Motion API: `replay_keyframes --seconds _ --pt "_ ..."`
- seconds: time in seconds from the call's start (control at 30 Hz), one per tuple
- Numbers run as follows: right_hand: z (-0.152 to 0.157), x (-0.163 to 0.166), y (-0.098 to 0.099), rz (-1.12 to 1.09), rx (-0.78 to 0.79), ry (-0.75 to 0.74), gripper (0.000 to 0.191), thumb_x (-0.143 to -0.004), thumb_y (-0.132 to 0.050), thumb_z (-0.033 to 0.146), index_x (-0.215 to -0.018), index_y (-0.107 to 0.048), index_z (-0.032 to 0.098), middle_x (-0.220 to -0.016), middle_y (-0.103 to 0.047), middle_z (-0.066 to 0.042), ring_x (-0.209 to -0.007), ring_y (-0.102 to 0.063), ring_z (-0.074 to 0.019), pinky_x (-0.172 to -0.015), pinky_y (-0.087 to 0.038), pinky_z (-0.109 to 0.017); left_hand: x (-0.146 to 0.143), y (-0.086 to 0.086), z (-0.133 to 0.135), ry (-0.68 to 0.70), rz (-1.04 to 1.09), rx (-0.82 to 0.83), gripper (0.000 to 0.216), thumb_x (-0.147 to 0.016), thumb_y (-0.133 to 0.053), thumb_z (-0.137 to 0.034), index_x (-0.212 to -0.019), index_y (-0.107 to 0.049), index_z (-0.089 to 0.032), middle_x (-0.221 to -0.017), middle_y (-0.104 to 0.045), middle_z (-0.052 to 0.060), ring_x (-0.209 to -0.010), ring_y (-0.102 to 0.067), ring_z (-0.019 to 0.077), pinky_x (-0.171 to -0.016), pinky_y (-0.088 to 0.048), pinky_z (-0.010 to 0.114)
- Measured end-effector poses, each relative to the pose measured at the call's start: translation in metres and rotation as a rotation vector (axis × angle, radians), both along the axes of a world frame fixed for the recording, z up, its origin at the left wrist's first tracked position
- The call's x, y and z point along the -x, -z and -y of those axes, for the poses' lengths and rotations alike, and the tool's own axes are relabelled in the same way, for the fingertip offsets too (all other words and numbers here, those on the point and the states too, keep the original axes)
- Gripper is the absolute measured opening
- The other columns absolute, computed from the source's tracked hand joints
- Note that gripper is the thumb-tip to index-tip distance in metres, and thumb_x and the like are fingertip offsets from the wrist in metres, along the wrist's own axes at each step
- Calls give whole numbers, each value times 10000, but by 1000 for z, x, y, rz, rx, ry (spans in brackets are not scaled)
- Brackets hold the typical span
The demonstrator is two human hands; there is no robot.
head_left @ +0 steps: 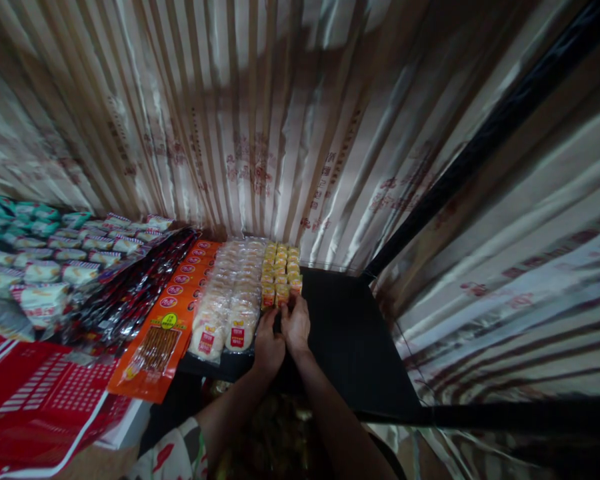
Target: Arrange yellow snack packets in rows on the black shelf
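Note:
Small yellow snack packets (280, 270) stand in rows on a black shelf (345, 340). My left hand (269, 343) and my right hand (296, 325) meet side by side at the near end of those rows, fingertips on the front yellow packets. What the fingers pinch is hidden by the hands. To the left of my left hand lie rows of clear-wrapped white round cakes with red labels (227, 300).
Orange packets of stick snacks (167, 327), black-and-red packets (130, 293) and white and green packets (40, 263) fill the shelf further left. A red printed sheet (35, 393) lies at the near left. Striped shiny curtain (260, 133) hangs behind; a black post (480, 140) runs diagonally at right.

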State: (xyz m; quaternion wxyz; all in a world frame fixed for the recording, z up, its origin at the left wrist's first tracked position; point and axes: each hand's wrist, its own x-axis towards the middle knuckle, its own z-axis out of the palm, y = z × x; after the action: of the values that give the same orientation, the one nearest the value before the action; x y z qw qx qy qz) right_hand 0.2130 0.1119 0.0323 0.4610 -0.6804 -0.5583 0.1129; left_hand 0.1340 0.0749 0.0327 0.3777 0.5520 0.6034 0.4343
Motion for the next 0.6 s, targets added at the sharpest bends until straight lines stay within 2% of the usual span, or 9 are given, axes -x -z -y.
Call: replay_keyframes --seconds 0.13,0.23,0.3,0.47,0.6 --pt "5 3 7 -94 -32 -23 250 -800 -451 264 -1010 -539 163 -1047 -514 -122 -861 -563 -195 -725 -507 -324 2 6 -1 -15 19 -13 621 -583 -399 46 -1166 -553 -101 -1280 -524 116 -1219 -449 191 -1095 -292 338" --pt "10 3 13 4 -67 -43 202 -810 -449 255 -935 -593 189 -1037 -521 -106 -963 -525 -213 -834 -474 -367 2 11 -2 -20 76 -20 583 -612 -398 19 -1156 -561 -110 -1276 -532 109 -1212 -457 189 -1088 -302 345" --pt "12 2 16 74 -82 -33 241 -819 -444 248 -989 -608 202 -1026 -539 -96 -1012 -496 -226 -895 -434 -404 1 13 -2 -43 98 -16 547 -646 -397 -11 -1156 -559 -129 -1269 -540 93 -1208 -460 181 -1088 -298 348" --pt "13 2 21 46 -115 -62 305 -841 -402 237 -1050 -623 203 -1022 -530 -89 -988 -509 -202 -884 -446 -365 -4 16 -2 -72 133 -6 455 -782 -403 -176 -1223 -502 -130 -1325 -490 97 -1246 -417 173 -1102 -262 337" --pt "12 1 23 32 -107 -89 332 -830 -399 208 -1076 -622 210 -1026 -513 -83 -980 -507 -191 -890 -445 -350 -5 14 -4 -62 122 35 447 -812 -383 -219 -1235 -493 -124 -1349 -465 104 -1267 -393 180 -1106 -251 343"
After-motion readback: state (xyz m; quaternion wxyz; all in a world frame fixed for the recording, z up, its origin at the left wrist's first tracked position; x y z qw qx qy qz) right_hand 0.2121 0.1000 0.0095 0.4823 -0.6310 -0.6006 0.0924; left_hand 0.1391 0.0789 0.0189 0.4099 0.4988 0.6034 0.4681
